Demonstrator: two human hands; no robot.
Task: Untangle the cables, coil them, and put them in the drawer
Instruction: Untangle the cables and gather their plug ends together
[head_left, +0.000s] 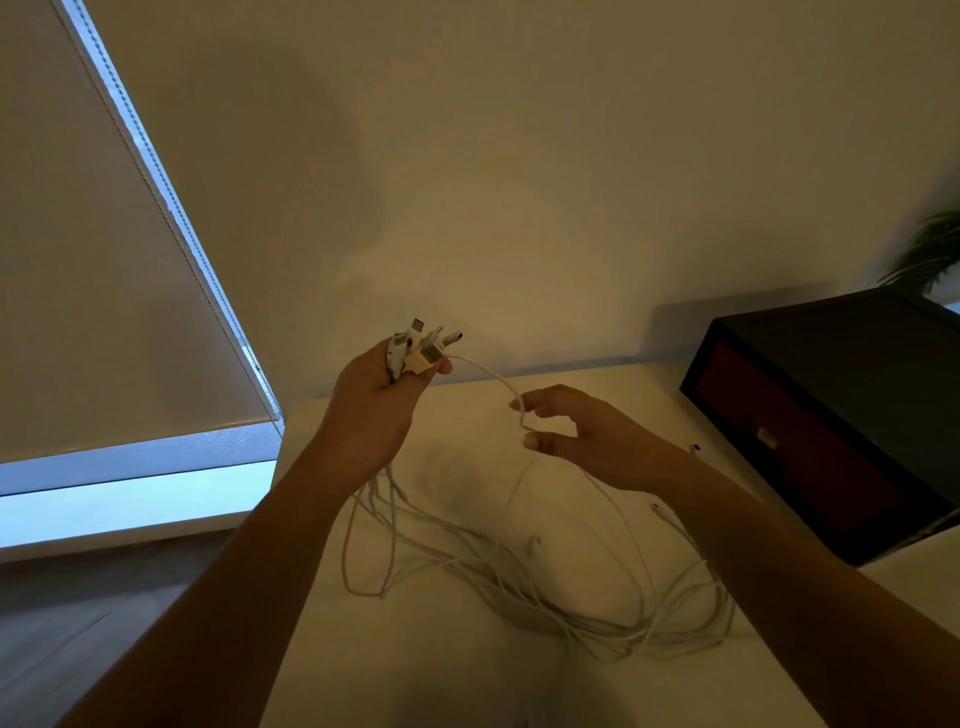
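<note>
The left hand (382, 400) grips a bunch of white, metal-tipped plugs (423, 345); the right hand (592, 436), at 3 o'clock, is loosely spread, one thin cord (491, 371) touching its fingertips. Smooth white cables (519, 582) loop tangled on the pale counter (613, 384) at 6 o'clock.

The 2 bare forearms reach forward. The left hand (374, 400) is raised, fist closed around a bunch of cable plugs (423, 348); the right hand (587, 436) hovers lower, fingers loosely curved, thumb and forefinger apart.

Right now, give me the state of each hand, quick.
Left hand: grips the plug ends of the white cables.
Right hand: open, one cable strand running past index and thumb.
</note>
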